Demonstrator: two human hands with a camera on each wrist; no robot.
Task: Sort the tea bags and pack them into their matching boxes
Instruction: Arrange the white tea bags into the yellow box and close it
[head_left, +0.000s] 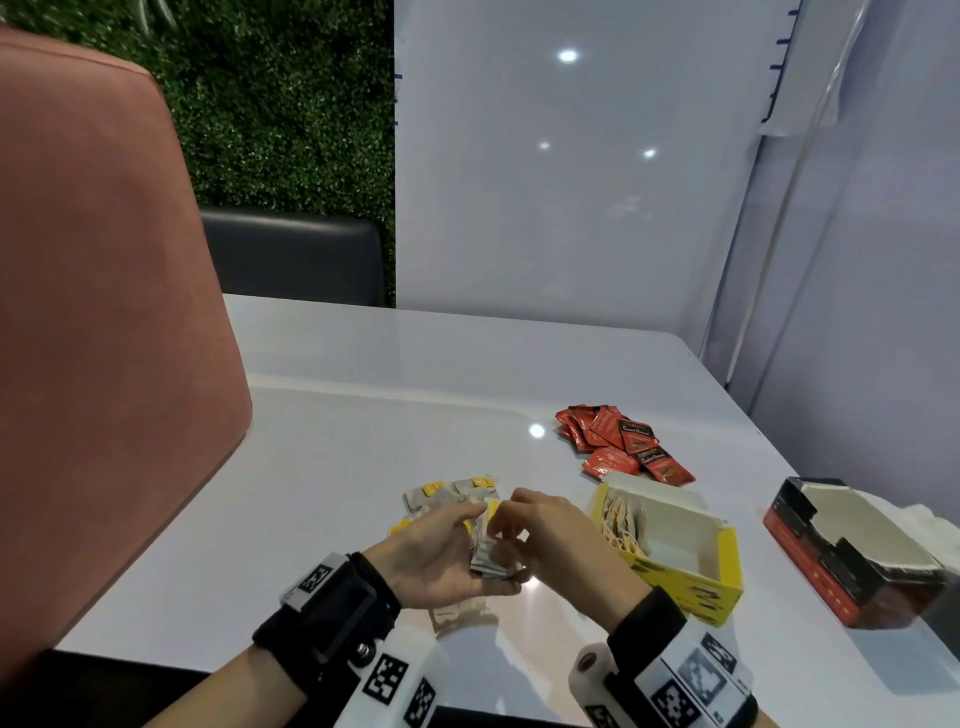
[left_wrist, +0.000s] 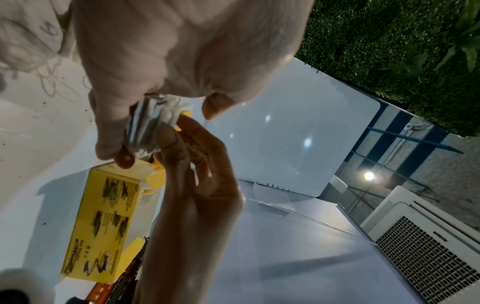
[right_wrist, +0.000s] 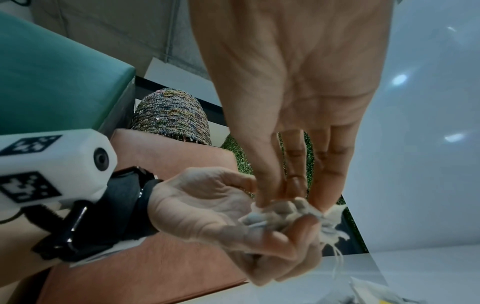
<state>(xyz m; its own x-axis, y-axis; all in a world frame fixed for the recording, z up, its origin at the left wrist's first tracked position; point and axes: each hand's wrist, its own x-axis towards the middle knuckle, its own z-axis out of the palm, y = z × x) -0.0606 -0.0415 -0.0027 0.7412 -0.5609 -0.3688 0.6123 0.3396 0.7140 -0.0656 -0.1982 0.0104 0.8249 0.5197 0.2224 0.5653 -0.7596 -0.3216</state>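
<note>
My left hand (head_left: 460, 548) cups a small stack of white tea bags (head_left: 485, 553) with yellow tags just above the table. My right hand (head_left: 514, 538) pinches the top of the same stack from the right. In the left wrist view the stack (left_wrist: 152, 123) sits between my left fingers (left_wrist: 109, 131) and the right hand's fingers (left_wrist: 171, 144). The right wrist view shows my right fingertips (right_wrist: 262, 197) on the bundle (right_wrist: 278, 214). The open yellow box (head_left: 680, 582) stands just right of my hands with several tea bags upright at its left end.
Loose yellow-tag tea bags (head_left: 447, 493) lie behind my hands, and one more (head_left: 462, 613) lies under them. A pile of red sachets (head_left: 621, 441) sits farther back right. An open dark red box (head_left: 852, 556) stands at the far right. A pink chair back (head_left: 104, 338) rises on the left.
</note>
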